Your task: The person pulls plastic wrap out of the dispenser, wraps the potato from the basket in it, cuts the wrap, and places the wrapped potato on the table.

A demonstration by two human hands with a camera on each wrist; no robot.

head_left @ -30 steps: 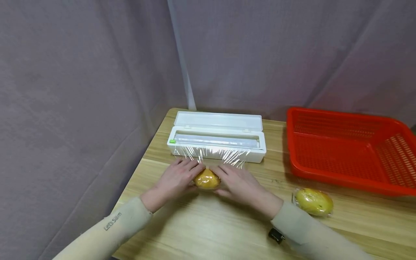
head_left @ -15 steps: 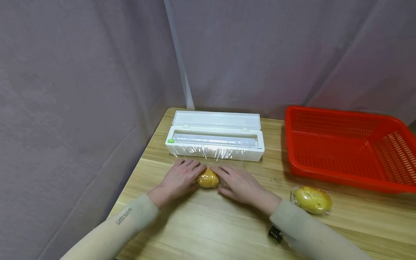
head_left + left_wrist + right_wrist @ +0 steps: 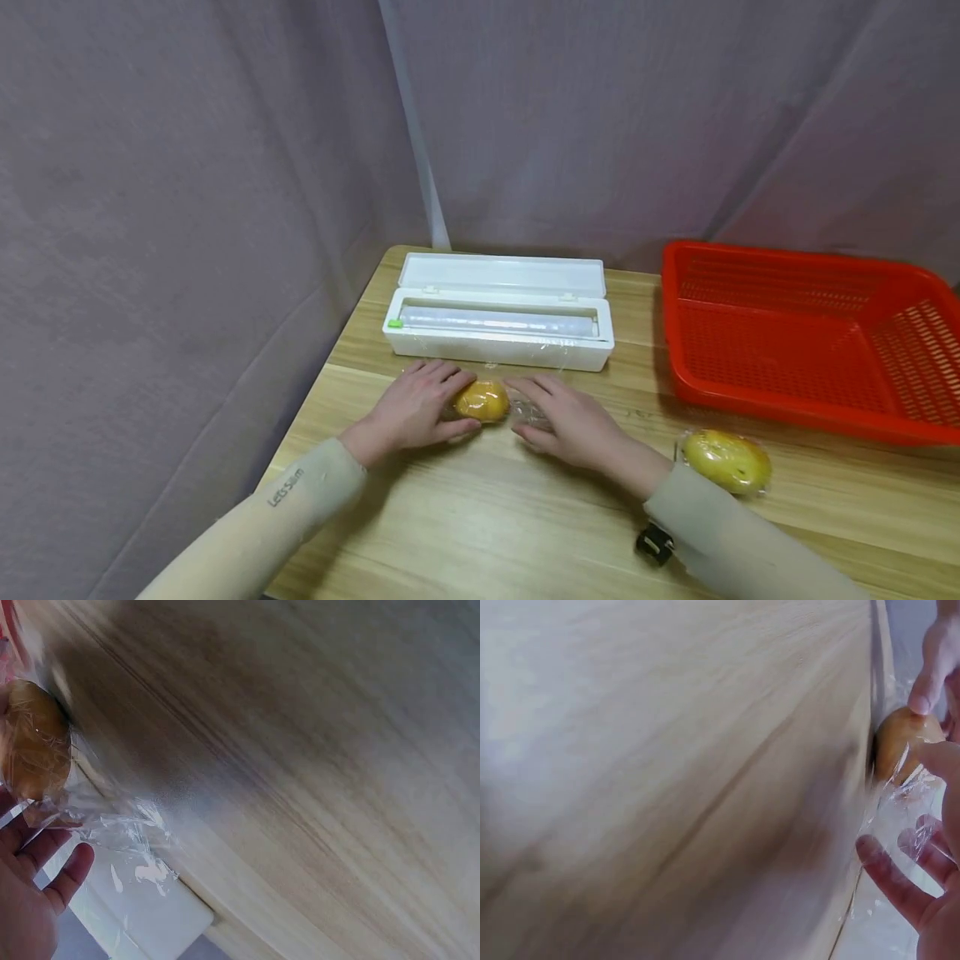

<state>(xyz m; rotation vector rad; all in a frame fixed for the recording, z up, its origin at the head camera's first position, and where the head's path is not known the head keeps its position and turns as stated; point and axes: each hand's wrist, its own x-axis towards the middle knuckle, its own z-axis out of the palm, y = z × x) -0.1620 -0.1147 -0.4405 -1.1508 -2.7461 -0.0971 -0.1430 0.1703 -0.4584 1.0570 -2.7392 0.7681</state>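
A yellow-orange mango (image 3: 482, 402) in shiny cling film lies in front of the film dispenser (image 3: 498, 348). My left hand (image 3: 416, 408) holds its left side, fingers behind and thumb in front. To the right, my right hand (image 3: 573, 421) touches the loose, crumpled cling film (image 3: 529, 410) with spread fingers, a little apart from the fruit. The left wrist view has the mango (image 3: 36, 742) at its left edge, with film trailing off below. In the right wrist view, the left thumb presses the mango (image 3: 904, 742). Part of each hand is cut off in its wrist view.
The white dispenser's lid (image 3: 502, 273) stands raised, showing its film roll; a green cutter (image 3: 395, 323) sits at its left end. A red plastic basket (image 3: 787, 408) stands at the back right. Before it lies another wrapped mango (image 3: 726, 461), near my right sleeve.
The film stretched taut from the dispenser has gone slack. My right hand has drawn slightly right, away from the mango, while my left thumb has come out in front of it.
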